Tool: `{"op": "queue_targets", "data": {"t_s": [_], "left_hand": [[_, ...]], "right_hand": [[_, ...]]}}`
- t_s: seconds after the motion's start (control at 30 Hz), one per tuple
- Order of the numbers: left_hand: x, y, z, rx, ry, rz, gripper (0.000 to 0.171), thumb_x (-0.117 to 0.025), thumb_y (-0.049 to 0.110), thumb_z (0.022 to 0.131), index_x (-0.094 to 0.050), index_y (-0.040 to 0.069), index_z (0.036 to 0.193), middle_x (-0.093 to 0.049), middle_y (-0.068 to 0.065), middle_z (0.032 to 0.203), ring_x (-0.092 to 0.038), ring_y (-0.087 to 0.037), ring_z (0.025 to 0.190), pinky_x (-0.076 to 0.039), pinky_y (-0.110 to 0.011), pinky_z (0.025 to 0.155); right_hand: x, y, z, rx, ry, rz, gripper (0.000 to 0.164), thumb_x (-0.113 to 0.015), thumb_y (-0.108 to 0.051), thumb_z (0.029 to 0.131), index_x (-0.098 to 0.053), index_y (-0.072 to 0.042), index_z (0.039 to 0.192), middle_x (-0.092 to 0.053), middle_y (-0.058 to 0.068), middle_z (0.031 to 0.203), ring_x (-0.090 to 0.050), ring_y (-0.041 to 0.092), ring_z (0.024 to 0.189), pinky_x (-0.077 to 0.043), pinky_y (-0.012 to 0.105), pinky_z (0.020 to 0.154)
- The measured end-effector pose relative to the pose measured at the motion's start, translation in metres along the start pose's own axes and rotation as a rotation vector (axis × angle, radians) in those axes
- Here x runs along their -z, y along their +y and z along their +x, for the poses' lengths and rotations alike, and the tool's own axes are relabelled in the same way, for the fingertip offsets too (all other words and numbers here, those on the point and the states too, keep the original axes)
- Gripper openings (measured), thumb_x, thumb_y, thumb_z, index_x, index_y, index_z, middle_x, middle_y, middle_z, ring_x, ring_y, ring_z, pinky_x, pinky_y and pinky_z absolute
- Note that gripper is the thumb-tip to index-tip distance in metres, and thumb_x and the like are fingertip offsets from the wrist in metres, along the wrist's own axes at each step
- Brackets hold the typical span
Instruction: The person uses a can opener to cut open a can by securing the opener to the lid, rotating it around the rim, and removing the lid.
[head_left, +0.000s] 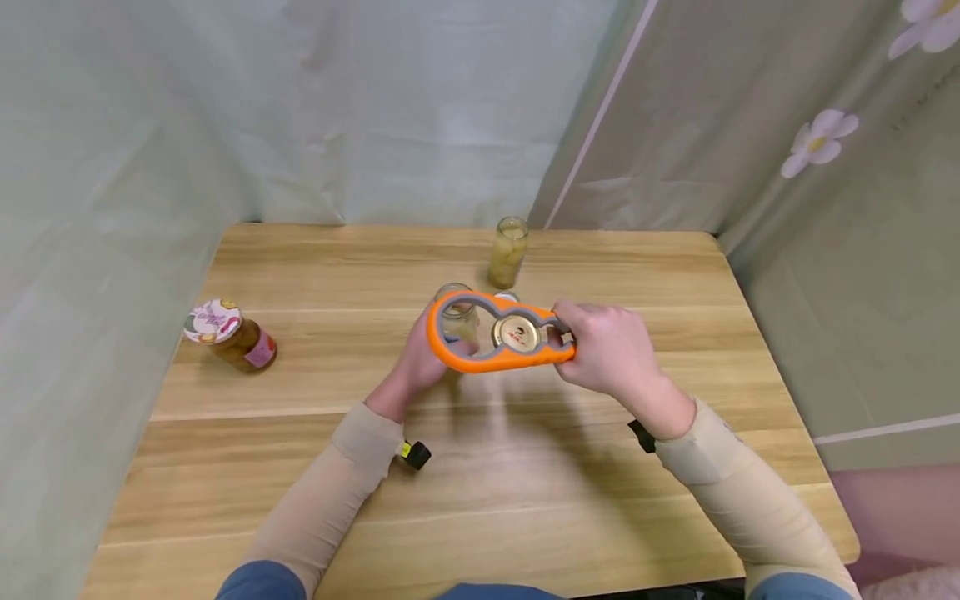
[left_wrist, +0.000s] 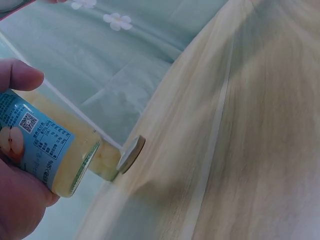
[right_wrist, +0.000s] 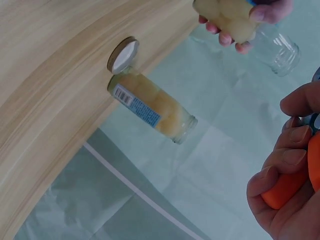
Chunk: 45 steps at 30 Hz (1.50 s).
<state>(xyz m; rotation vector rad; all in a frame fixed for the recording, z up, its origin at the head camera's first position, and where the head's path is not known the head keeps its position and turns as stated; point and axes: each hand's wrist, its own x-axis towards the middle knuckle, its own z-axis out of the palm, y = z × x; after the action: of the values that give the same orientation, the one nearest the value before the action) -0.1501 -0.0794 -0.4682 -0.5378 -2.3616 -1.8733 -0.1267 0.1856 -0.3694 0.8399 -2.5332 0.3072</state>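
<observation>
My left hand (head_left: pixel 418 357) grips a glass jar (left_wrist: pixel 52 142) with a blue label and pale fruit pieces inside. In the right wrist view, the rim of this jar (right_wrist: pixel 286 59) is uncovered. My right hand (head_left: pixel 611 348) holds the narrow end of an orange jar opener (head_left: pixel 504 360) with grey inner edges. A gold lid (head_left: pixel 519 333) sits in the opener's middle hole. The opener's large ring is above the held jar in the head view and covers part of it. My fingers (right_wrist: pixel 292 155) curl round the orange handle.
A second lidless jar of pale fruit (head_left: pixel 507 254) stands at the table's back edge. Its near side has a loose lid (right_wrist: pixel 125 57) beside it, white inside upward. At the left stands a brown-filled jar (head_left: pixel 243 342) with a patterned lid. Curtains (head_left: pixel 420 108) hang behind the wooden table (head_left: pixel 480 500).
</observation>
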Motion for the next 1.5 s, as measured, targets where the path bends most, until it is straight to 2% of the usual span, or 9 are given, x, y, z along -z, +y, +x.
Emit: {"op": "queue_targets", "data": {"t_s": [0.1, 0.23, 0.43, 0.67, 0.77, 0.9, 1.13, 1.3, 1.5], "left_hand": [[0.004, 0.015, 0.000, 0.066, 0.013, -0.022, 0.061, -0.077, 0.005, 0.077, -0.050, 0.013, 0.131, -0.057, -0.008, 0.126, -0.049, -0.022, 0.117, -0.037, -0.056, 0.103], [0.007, 0.032, 0.003, 0.101, 0.021, -0.122, 0.054, -0.073, -0.004, 0.078, -0.047, 0.007, 0.125, -0.056, -0.012, 0.122, -0.048, -0.024, 0.115, -0.035, -0.053, 0.104], [0.009, 0.024, 0.010, 0.115, 0.023, -0.185, 0.056, -0.071, -0.005, 0.080, -0.043, 0.004, 0.127, -0.055, -0.013, 0.117, -0.048, -0.026, 0.110, -0.034, -0.047, 0.100], [0.013, 0.017, 0.021, 0.138, 0.040, -0.197, 0.056, -0.072, 0.002, 0.083, -0.041, 0.007, 0.129, -0.054, -0.012, 0.114, -0.053, -0.027, 0.095, -0.046, -0.038, 0.081], [0.015, 0.011, 0.025, 0.101, 0.053, -0.181, 0.061, -0.074, 0.002, 0.084, -0.038, 0.003, 0.133, -0.052, -0.016, 0.122, -0.054, -0.028, 0.101, -0.047, -0.041, 0.088], [0.018, 0.002, 0.031, 0.062, 0.073, -0.167, 0.067, -0.075, 0.001, 0.084, -0.034, 0.000, 0.137, -0.050, -0.021, 0.130, -0.049, -0.029, 0.115, -0.039, -0.050, 0.103], [0.013, -0.031, 0.047, 0.174, 0.118, -0.208, 0.073, -0.076, 0.020, 0.088, -0.029, 0.016, 0.144, -0.052, -0.010, 0.134, -0.048, -0.021, 0.122, -0.034, -0.050, 0.109], [0.014, -0.033, 0.052, 0.210, 0.128, -0.224, 0.083, -0.080, 0.030, 0.085, -0.027, 0.022, 0.149, -0.054, -0.006, 0.132, -0.053, -0.021, 0.115, -0.041, -0.048, 0.104], [0.015, -0.031, 0.059, 0.213, 0.139, -0.196, 0.079, -0.078, 0.032, 0.086, -0.028, 0.024, 0.147, -0.053, -0.006, 0.131, -0.053, -0.022, 0.114, -0.042, -0.048, 0.103]], "right_hand": [[-0.001, 0.000, 0.001, 0.004, -0.005, -0.001, 0.016, -0.061, -0.015, 0.063, -0.046, -0.020, 0.068, -0.034, -0.009, 0.052, -0.033, 0.014, 0.040, -0.030, 0.035, 0.034], [-0.001, 0.002, -0.001, 0.002, -0.020, -0.009, 0.017, -0.060, -0.015, 0.063, -0.045, -0.021, 0.068, -0.033, -0.009, 0.052, -0.033, 0.014, 0.040, -0.029, 0.034, 0.034], [-0.002, 0.002, -0.002, -0.002, -0.034, -0.010, 0.018, -0.062, -0.014, 0.063, -0.046, -0.021, 0.067, -0.033, -0.009, 0.052, -0.033, 0.014, 0.041, -0.029, 0.034, 0.035], [-0.001, 0.002, -0.001, 0.002, -0.032, -0.009, 0.017, -0.062, -0.015, 0.064, -0.046, -0.020, 0.068, -0.033, -0.009, 0.053, -0.033, 0.014, 0.041, -0.029, 0.034, 0.035], [0.000, 0.002, -0.001, 0.003, -0.035, -0.007, 0.018, -0.062, -0.015, 0.065, -0.045, -0.021, 0.068, -0.034, -0.009, 0.053, -0.033, 0.014, 0.041, -0.029, 0.034, 0.035], [0.000, 0.002, -0.002, 0.006, -0.039, -0.002, 0.018, -0.062, -0.014, 0.064, -0.046, -0.021, 0.069, -0.035, -0.009, 0.054, -0.034, 0.014, 0.041, -0.029, 0.033, 0.035], [0.000, 0.001, -0.004, 0.004, -0.038, 0.000, 0.017, -0.062, -0.015, 0.064, -0.046, -0.021, 0.069, -0.035, -0.008, 0.053, -0.035, 0.014, 0.042, -0.029, 0.033, 0.035], [0.000, -0.001, -0.004, 0.004, -0.036, 0.010, 0.018, -0.062, -0.014, 0.062, -0.047, -0.021, 0.068, -0.035, -0.009, 0.053, -0.035, 0.013, 0.042, -0.029, 0.032, 0.036], [-0.001, -0.001, -0.003, 0.006, -0.037, 0.007, 0.017, -0.061, -0.013, 0.062, -0.048, -0.022, 0.069, -0.035, -0.009, 0.053, -0.035, 0.013, 0.042, -0.030, 0.033, 0.036]]}}
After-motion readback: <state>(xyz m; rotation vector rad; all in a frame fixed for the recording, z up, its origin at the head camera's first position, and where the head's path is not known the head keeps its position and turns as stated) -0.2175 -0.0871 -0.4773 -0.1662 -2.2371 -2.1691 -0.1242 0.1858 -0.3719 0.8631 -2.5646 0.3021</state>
